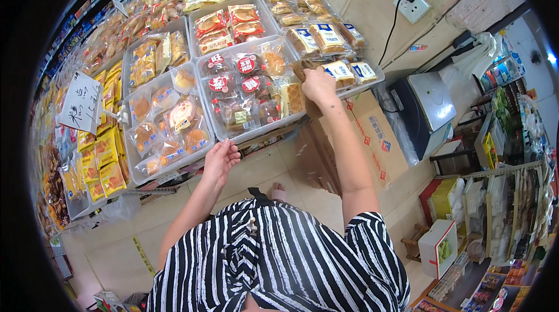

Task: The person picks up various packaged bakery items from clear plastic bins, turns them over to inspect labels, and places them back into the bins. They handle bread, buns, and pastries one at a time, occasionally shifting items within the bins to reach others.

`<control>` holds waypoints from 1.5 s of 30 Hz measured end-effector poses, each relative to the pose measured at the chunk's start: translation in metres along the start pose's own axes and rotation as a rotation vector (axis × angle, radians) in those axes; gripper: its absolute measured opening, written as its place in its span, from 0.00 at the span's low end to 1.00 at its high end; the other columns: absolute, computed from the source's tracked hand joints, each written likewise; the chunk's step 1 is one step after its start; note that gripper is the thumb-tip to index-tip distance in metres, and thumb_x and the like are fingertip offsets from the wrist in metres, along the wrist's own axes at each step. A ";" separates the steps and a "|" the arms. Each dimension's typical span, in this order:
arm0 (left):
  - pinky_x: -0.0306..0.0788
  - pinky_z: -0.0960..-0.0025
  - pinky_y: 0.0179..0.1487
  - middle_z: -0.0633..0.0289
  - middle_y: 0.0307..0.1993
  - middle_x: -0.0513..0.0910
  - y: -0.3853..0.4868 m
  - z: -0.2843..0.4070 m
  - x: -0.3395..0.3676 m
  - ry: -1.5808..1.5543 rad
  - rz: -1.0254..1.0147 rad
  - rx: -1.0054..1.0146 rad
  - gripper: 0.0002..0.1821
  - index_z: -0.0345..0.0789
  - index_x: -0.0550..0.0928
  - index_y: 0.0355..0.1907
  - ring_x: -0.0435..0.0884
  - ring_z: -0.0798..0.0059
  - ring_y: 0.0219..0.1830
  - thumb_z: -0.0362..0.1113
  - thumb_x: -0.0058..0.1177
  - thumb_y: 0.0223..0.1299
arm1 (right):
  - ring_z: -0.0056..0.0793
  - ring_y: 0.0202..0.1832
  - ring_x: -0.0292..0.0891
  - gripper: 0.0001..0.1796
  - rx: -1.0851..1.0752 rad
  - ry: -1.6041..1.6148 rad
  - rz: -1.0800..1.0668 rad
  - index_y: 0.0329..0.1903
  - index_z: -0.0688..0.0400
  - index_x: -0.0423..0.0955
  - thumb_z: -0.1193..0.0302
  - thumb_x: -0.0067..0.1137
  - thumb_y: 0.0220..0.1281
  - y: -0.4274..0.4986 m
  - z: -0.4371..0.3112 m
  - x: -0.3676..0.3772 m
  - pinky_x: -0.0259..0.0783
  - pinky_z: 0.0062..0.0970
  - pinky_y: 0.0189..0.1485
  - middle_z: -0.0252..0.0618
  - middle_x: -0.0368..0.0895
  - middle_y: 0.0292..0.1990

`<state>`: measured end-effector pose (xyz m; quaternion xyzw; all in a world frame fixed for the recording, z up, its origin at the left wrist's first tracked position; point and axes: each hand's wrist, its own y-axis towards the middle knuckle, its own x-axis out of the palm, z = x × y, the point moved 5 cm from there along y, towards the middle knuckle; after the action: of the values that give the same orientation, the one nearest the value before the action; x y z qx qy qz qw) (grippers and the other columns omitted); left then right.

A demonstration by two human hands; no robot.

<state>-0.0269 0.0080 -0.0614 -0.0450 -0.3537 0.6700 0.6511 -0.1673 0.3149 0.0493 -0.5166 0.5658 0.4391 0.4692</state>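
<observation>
My right hand (320, 84) grips a brown cloth (302, 68) over the gap between two clear plastic bins. Part of the cloth hangs below my wrist towards the front edge. To its right lie packaged bread slices with white and blue labels (340, 71). To its left, a clear bin (257, 132) holds dark wrapped cakes with red round labels (246, 63) and a wrapped waffle-patterned cake (293, 98). My left hand (222, 160) is half curled at that bin's front left corner, holding nothing; whether its fingertips touch the rim is unclear.
Another bin (174, 164) of wrapped round cakes stands left, beside yellow packets (107, 159) and a handwritten sign (81, 102). Cardboard boxes (371, 137) stand below the right side. A plugged cable hangs from a wall socket (412, 5). Stocked shelves (502, 207) line the right.
</observation>
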 end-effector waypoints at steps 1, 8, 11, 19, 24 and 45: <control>0.76 0.73 0.35 0.66 0.30 0.80 0.004 -0.001 0.002 0.006 -0.009 -0.002 0.12 0.36 0.77 0.40 0.80 0.77 0.30 0.44 0.51 0.68 | 0.49 0.48 0.76 0.18 -0.025 -0.014 -0.019 0.47 0.55 0.78 0.71 0.47 0.53 0.004 0.013 0.000 0.71 0.42 0.51 0.51 0.79 0.46; 0.76 0.73 0.36 0.66 0.30 0.80 0.001 0.000 0.001 -0.001 0.003 0.008 0.12 0.36 0.77 0.39 0.80 0.77 0.30 0.43 0.51 0.68 | 0.51 0.43 0.76 0.25 -0.009 0.285 0.470 0.59 0.47 0.71 0.70 0.49 0.56 -0.071 0.037 -0.046 0.72 0.45 0.47 0.50 0.73 0.48; 0.76 0.73 0.35 0.65 0.30 0.80 0.001 0.002 0.002 0.002 -0.016 0.021 0.12 0.35 0.77 0.39 0.80 0.76 0.30 0.43 0.51 0.69 | 0.52 0.43 0.75 0.28 -0.139 0.277 0.651 0.59 0.47 0.71 0.75 0.52 0.52 -0.107 0.034 0.000 0.74 0.44 0.44 0.50 0.71 0.49; 0.76 0.73 0.35 0.65 0.29 0.80 0.002 0.000 -0.001 0.026 -0.005 0.042 0.11 0.35 0.77 0.39 0.80 0.76 0.30 0.42 0.50 0.69 | 0.52 0.51 0.71 0.25 0.101 0.510 0.781 0.59 0.59 0.70 0.78 0.50 0.55 -0.115 0.099 0.037 0.70 0.39 0.52 0.52 0.69 0.53; 0.75 0.73 0.35 0.65 0.30 0.80 0.007 0.002 0.003 0.033 -0.037 0.062 0.12 0.35 0.77 0.38 0.80 0.76 0.30 0.43 0.51 0.68 | 0.49 0.53 0.71 0.23 0.168 0.682 0.641 0.57 0.67 0.69 0.78 0.51 0.56 -0.110 0.113 0.060 0.67 0.36 0.56 0.51 0.71 0.54; 0.76 0.72 0.38 0.64 0.34 0.81 -0.044 -0.004 -0.033 -0.137 0.080 -0.018 0.10 0.36 0.76 0.46 0.81 0.75 0.33 0.36 0.54 0.64 | 0.49 0.39 0.77 0.24 -0.761 0.551 0.202 0.55 0.51 0.75 0.76 0.53 0.52 -0.153 -0.190 0.011 0.75 0.40 0.38 0.50 0.75 0.47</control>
<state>0.0165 -0.0247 -0.0540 -0.0191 -0.4015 0.6936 0.5978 -0.0302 0.1140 0.0697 -0.6912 0.5156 0.5051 0.0345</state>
